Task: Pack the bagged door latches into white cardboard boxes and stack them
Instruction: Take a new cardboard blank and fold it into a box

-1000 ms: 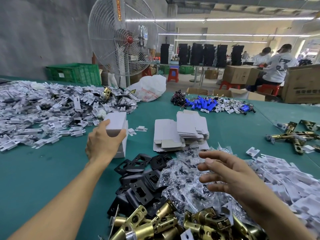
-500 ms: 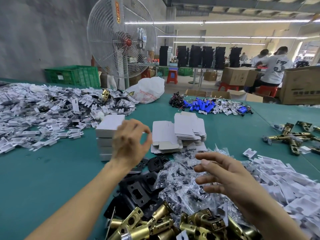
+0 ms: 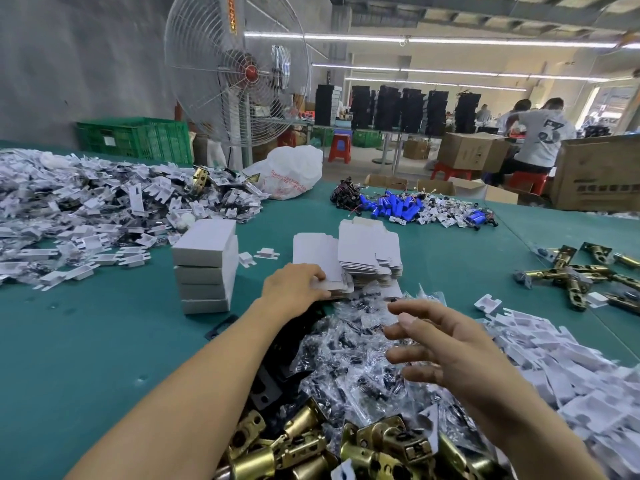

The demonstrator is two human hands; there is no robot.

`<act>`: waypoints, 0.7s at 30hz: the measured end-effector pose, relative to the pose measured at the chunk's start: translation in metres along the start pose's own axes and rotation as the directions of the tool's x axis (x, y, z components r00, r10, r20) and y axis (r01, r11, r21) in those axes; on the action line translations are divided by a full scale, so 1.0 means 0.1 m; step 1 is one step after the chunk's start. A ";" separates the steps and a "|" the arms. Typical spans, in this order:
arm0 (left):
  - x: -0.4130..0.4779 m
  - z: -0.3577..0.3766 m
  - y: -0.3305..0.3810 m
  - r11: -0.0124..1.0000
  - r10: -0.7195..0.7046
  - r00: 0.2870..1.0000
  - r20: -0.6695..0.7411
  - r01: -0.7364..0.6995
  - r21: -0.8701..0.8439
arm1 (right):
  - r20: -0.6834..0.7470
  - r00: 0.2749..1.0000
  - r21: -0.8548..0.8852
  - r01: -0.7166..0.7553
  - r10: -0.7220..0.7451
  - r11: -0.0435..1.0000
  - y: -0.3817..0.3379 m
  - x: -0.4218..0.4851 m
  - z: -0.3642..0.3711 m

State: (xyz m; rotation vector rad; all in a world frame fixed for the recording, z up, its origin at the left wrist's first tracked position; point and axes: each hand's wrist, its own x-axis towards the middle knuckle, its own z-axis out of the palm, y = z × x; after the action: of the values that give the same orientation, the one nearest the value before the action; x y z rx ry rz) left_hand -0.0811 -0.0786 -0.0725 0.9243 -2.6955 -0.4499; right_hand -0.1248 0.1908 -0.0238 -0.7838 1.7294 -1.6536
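1. The left hand (image 3: 294, 289) reaches forward onto the nearer pile of flat white box blanks (image 3: 320, 261) in the middle of the green bench (image 3: 86, 341).
2. Its fingers (image 3: 311, 273) lie curled over the near edge of the top blank. I cannot tell whether they pinch it or only rest on it.
3. The right hand (image 3: 450, 355) hovers over a heap of small clear bags (image 3: 346, 362), with its fingers (image 3: 408, 320) spread, loosely bent and holding nothing.
4. A stack of four closed white boxes (image 3: 204, 268) stands just left of the left hand, apart from it.
5. Loose brass latches (image 3: 381, 445) lie in a heap at the near edge, below both arms, touching the bags.
6. Black plates (image 3: 266, 389) lie under the left forearm.
7. White card inserts (image 3: 561, 362) are piled to the right of the right hand.
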 end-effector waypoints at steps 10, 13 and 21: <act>-0.09 -0.09 0.01 0.987 0.107 0.985 -0.135 -0.089 0.131 | -0.008 0.999 -0.009 -0.039 0.038 0.999 0.03 0.01 -0.01; -0.29 -0.16 0.13 0.909 0.260 0.922 -0.288 -0.133 0.394 | -0.007 0.999 -0.002 -0.045 0.045 0.999 0.05 0.02 -0.02; -1.07 -0.38 0.65 0.461 0.886 0.307 -0.347 -0.662 0.592 | 0.026 0.995 0.038 -0.094 0.093 0.995 0.02 0.03 0.10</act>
State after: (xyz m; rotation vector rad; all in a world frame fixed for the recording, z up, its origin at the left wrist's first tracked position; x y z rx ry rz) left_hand -0.0220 0.0302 -0.0285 -0.3267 -2.1817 0.5095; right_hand -0.1190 0.1824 -0.0264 -0.6917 1.6858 -1.6038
